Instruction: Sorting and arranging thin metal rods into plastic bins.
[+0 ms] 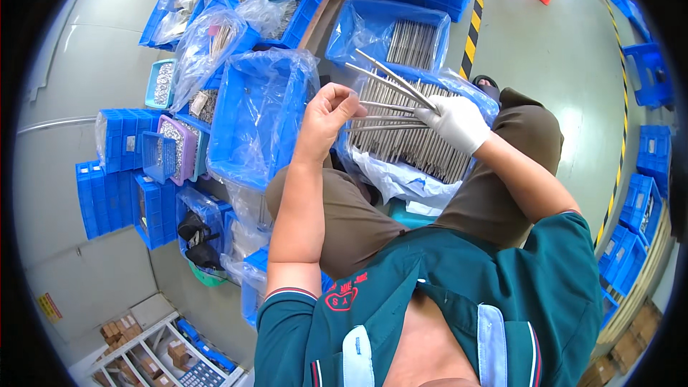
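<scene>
My right hand (pixel 457 123), in a white glove, is closed around a small fan of slim metal rods (pixel 401 86), which point up and to the left. My left hand (pixel 326 116) is bare, its thumb and forefinger pinched at the left tip of one of these rods; the exact contact is small. Below both hands, between my knees, a plastic-lined blue crate holds many similar rods (pixel 437 154) lying side by side. White crumpled wrapping (pixel 401 178) covers its near edge.
Left of my left arm stands a blue crate (pixel 251 115) lined with transparent plastic. Beyond the rods, another blue crate (pixel 351 32) contains more rods. Stacked blue crates (pixel 122 140) and a purple basket (pixel 179 145) of small shiny parts are farther left. Striped floor tape (pixel 470 46) runs at right.
</scene>
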A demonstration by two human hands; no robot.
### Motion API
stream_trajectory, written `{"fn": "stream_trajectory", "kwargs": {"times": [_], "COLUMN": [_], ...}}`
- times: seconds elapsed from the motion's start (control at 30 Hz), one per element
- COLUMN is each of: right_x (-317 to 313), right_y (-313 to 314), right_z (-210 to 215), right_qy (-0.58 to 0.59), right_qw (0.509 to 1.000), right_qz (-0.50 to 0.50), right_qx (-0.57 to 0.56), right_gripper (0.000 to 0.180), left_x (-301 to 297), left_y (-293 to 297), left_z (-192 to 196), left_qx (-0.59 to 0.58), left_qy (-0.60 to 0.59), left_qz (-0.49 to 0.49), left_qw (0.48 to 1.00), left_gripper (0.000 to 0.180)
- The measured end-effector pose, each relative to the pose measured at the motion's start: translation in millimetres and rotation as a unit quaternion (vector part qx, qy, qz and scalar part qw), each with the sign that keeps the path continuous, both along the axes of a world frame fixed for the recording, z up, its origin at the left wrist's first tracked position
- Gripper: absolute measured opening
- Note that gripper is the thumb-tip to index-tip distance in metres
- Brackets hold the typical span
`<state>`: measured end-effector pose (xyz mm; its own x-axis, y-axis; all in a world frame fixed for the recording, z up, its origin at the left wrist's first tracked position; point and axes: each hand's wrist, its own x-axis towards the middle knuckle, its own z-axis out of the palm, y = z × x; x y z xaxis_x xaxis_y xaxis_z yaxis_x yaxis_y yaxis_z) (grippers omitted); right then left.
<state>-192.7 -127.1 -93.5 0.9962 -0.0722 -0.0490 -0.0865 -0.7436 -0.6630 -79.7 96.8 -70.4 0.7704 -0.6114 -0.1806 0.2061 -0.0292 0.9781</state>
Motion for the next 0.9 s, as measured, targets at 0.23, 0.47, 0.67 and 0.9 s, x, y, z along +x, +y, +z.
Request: {"fn": "stream_trajectory", "kwargs": {"times": [0.23,0.47,0.67,0.9], "right_x": [-0.2,-3.4,-10.4,-12.4], "right_y": [-0.5,1.4,7.5,-8.1], "right_z": [-3.1,-3.0,-2.1,-10.1], "right_qy": [0.035,0.014,0.18,0.008], "right_qw": [0.996,1.0,0.956,0.999], "right_qz": [-0.013,0.003,0.019,0.006], "right_qx": [0.081,0.004,0.232,0.036], "right_gripper": [0.034,0.033,0.036,0.028], "left_x": [-3.3,-7.9,-9.1,34.6], "left_y": [-8.6,-6.3,9.5,65.7], "left_z": [-7.2,-23.6,-1.7,9.2], "left_qx": [-0.008,0.044,-0.045,-0.056], "left_qy": [-0.035,-0.071,-0.056,-0.061], "left_qz": [0.053,0.101,0.025,0.325], "left_qw": [0.998,0.991,0.997,0.942], "left_gripper": [0.02,0.023,0.024,0.035]}}
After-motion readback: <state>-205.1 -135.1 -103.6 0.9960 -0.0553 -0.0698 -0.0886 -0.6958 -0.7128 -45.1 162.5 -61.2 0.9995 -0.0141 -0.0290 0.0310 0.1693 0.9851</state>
